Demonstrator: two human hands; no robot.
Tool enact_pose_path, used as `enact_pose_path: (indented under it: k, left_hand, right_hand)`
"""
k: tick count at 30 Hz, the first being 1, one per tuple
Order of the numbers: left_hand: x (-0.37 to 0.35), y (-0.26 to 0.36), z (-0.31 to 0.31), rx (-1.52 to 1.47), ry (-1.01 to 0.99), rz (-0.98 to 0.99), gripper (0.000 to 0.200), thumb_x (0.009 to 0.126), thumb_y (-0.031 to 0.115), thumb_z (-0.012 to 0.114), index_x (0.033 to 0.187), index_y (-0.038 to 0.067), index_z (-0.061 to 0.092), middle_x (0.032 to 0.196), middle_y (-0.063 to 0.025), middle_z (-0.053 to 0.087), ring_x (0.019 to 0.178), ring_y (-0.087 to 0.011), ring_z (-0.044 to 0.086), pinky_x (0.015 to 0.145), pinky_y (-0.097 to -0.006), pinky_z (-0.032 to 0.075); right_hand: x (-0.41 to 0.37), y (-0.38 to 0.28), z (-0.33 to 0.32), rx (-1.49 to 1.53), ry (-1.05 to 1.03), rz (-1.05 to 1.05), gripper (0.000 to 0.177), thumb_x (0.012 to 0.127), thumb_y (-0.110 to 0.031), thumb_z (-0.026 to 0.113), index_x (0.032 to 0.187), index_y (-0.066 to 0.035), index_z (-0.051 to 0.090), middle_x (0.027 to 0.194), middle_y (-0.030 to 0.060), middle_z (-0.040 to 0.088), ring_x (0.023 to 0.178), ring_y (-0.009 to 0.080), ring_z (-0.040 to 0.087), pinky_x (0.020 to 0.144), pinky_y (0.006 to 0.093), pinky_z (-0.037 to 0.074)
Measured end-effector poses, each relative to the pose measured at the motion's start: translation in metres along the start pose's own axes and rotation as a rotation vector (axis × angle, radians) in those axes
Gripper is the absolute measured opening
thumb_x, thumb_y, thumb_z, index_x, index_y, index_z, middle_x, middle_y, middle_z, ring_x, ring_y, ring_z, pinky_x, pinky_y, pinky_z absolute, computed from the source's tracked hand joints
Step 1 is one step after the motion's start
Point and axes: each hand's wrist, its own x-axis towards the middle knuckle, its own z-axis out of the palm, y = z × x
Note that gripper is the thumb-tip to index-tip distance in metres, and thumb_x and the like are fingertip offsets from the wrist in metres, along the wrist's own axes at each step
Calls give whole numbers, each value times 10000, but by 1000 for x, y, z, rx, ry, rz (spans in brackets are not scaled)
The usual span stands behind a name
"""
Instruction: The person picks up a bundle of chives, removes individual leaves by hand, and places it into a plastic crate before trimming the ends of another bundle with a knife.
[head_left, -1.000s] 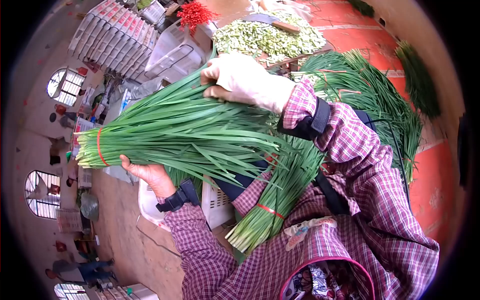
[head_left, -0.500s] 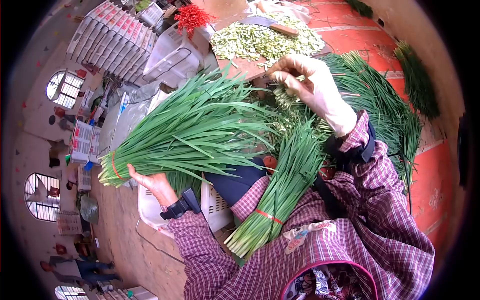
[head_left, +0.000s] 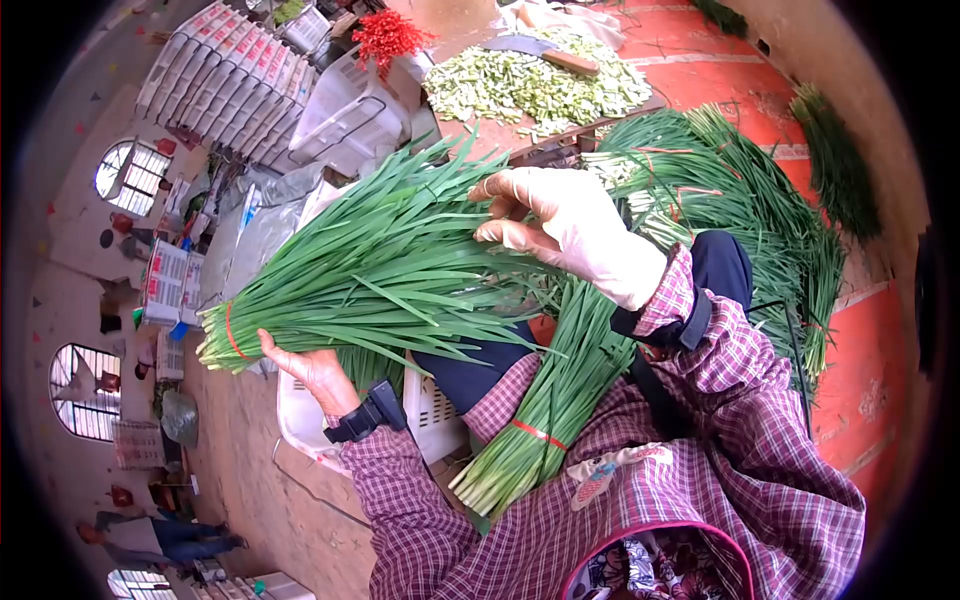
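Note:
My bare left hand [head_left: 312, 372] is closed around the lower part of a bundle of garlic chives [head_left: 370, 260]. A red band ties this bundle near its pale cut ends, and its leaves fan toward the upper right. My gloved right hand [head_left: 575, 225] is at the leaf tips, fingers curled and a gap between thumb and forefinger; nothing clearly shows in its grasp. A second banded bundle of chives [head_left: 545, 405] lies across my lap, its pale ends toward the bottom left.
Chopped pale stalks [head_left: 530, 85] and a knife [head_left: 545, 52] lie on a board ahead. Several chive bundles [head_left: 740, 190] are piled on the right. A white crate [head_left: 440, 420] stands below my left hand. Stacked crates [head_left: 225, 80] and a pile of red bands [head_left: 388, 38] are farther off.
My right hand has moved left and down from beside the board to the leaf tips of the held bundle. My left hand has stayed nearly still.

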Motion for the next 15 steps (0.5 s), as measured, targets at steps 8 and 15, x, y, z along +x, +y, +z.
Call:
enact_pose_path:
  k: [8,15]
  left_hand:
    - [-7,-1,5,-7,6,-19,662,797,409,726,1332,72,529,1350,-116,545,1228,-319,507,1044,-545,403]
    - [-6,-6,4,-80,39,-65,654,770,365,765,1312,73,543,1335,-117,554,1215,-312,515,1041,-534,416]
  right_hand:
    - [4,4,11,-57,126,-82,156,859,-173,703,946,-46,676,700,84,625,579,188,612,549,307,487]
    - [6,10,-7,677,530,217,230,947,-220,587,971,-5,664,879,22,691,672,50,549,613,190,442]
